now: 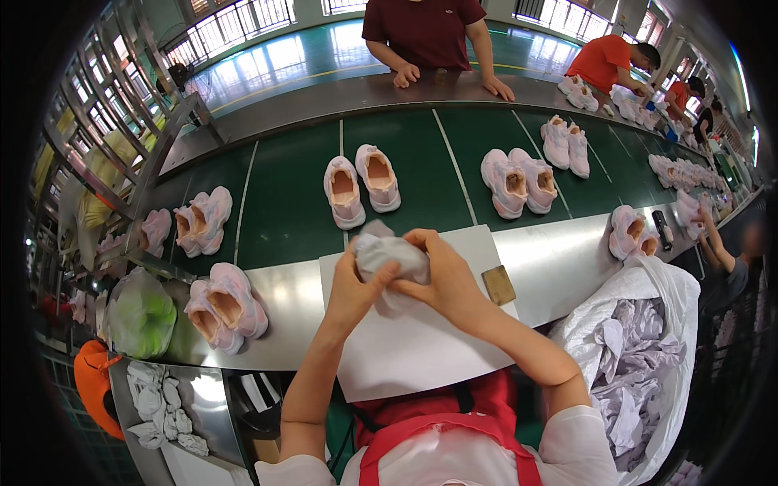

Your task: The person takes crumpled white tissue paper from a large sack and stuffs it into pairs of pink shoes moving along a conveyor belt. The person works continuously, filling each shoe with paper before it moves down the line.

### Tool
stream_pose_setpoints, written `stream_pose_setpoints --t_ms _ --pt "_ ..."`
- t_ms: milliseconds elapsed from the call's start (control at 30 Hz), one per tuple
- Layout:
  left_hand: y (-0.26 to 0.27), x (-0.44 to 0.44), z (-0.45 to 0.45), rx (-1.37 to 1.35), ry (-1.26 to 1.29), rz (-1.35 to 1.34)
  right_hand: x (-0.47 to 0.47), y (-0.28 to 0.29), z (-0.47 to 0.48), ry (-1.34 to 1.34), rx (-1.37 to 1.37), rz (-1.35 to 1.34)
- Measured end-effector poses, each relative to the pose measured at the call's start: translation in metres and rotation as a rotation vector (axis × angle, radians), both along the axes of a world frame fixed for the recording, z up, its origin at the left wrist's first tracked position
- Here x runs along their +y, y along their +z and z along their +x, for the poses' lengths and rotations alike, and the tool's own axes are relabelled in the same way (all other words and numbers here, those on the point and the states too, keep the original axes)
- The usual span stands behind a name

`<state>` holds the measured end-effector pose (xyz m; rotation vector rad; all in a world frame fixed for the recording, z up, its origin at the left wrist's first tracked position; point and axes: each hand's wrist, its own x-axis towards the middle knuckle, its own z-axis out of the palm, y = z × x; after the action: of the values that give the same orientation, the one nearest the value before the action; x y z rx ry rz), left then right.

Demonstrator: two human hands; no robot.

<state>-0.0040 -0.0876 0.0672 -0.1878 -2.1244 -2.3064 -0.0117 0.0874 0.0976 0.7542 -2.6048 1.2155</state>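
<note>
A wad of crumpled white paper [392,258] is gripped between my left hand [355,285] and my right hand [447,279]. Both hands hover over a large white sheet [419,346] on the metal ledge. Just beyond them, a pair of pale pink sneakers [363,185] stands on the green conveyor belt [285,188]. Another pink pair [228,307] rests on the ledge to my left. Close to my right forearm, a small tan block [498,285] lies at the sheet's edge.
An open white woven sack [681,316] of crumpled paper stands at my right. Paper wads [161,407] lie in a metal tray lower left. Further sneakers [519,182] ride the belt. Across it, a person in a maroon shirt [425,36] rests both hands on the far counter [328,91].
</note>
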Motion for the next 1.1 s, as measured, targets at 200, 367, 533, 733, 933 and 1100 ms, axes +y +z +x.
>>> stream_pose_setpoints --t_ms 200,367,533,733,933,1100 --pt "-0.006 0.014 -0.003 0.041 0.257 -0.005 -0.028 -0.020 0.024 -0.100 0.066 -0.027" --pt "-0.012 0.026 -0.025 0.341 0.527 0.019 -0.032 -0.021 0.013 0.038 -0.284 -0.182" --pt "-0.019 0.015 -0.031 -0.072 -0.004 0.521 -0.029 -0.028 0.002 0.120 -0.554 -0.181" --pt "-0.033 0.009 -0.062 -0.034 0.129 0.646 -0.027 -0.035 0.003 0.020 -0.138 -0.095" --pt "-0.086 0.007 -0.196 0.212 0.354 0.088 0.009 -0.038 -0.042 -0.204 0.066 0.107" --pt "-0.126 -0.017 -0.299 0.130 0.157 -0.936 0.027 -0.030 -0.073 -0.259 0.029 0.314"
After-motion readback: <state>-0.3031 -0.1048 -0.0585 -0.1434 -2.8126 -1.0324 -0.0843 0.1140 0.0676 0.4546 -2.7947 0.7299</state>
